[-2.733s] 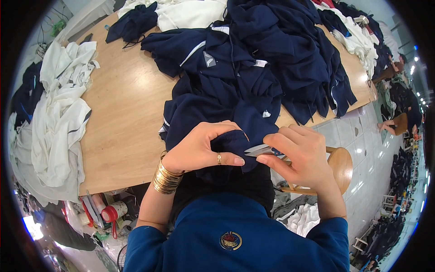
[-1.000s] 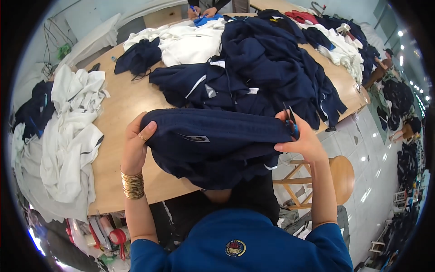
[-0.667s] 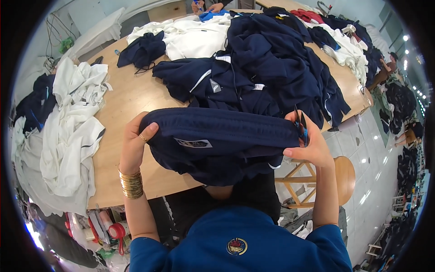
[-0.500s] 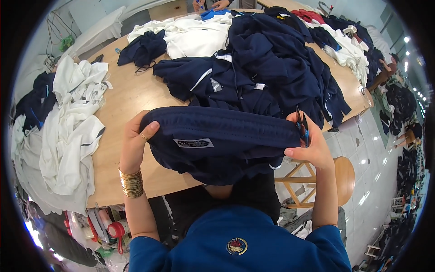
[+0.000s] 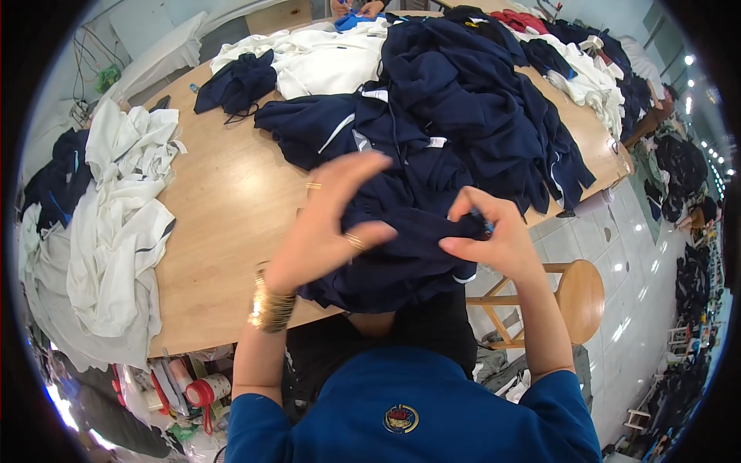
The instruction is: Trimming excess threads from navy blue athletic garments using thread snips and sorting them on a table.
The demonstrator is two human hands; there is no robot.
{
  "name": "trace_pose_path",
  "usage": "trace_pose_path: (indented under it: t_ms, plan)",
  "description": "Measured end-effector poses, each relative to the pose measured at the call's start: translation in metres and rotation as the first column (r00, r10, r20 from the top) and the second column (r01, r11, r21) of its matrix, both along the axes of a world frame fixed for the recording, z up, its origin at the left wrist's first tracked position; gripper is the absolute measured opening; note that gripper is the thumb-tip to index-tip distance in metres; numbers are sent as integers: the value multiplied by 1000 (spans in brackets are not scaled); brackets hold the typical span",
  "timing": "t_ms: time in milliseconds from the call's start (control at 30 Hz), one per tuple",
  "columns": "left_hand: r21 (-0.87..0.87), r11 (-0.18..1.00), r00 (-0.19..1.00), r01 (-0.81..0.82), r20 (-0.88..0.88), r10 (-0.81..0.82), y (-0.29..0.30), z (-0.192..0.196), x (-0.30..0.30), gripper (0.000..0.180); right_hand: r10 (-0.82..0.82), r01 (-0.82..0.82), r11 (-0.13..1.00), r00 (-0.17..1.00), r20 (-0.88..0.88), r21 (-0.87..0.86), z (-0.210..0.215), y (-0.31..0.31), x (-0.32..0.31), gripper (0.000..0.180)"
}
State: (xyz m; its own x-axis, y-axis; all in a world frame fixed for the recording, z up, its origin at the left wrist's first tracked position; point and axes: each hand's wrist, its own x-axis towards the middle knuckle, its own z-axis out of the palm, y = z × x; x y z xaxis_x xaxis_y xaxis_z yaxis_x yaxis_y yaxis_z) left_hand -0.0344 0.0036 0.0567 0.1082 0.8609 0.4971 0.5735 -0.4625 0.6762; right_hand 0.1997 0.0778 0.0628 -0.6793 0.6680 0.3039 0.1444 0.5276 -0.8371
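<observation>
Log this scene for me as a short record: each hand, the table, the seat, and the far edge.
Left hand: blurred, spread, over the navy garment
Right hand: holding that garment's right end, a small blue item partly hidden there
Table: navy pile on top, white cloth along its left side
Seat: round wooden stool, right
Far edge: another person's hands at blue cloth

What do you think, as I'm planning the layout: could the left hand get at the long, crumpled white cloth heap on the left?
Probably yes: the left hand looks open and unladen, and pale, flat wooden tabletop lies between it and the long, crumpled white cloth heap.
</observation>
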Motion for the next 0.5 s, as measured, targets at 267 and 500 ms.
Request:
trace_pose_path:
  t_ms: [267,500]
  plan:
    - [-332,849,855,410,464,-231,16,30,4,15,25,-58,674,998,-55,-736,34,-5,-7,24]
    - [-169,973,963,156,246,-112,13,57,-25,16,52,-96,654,995,-82,-751,34,-9,1,50]
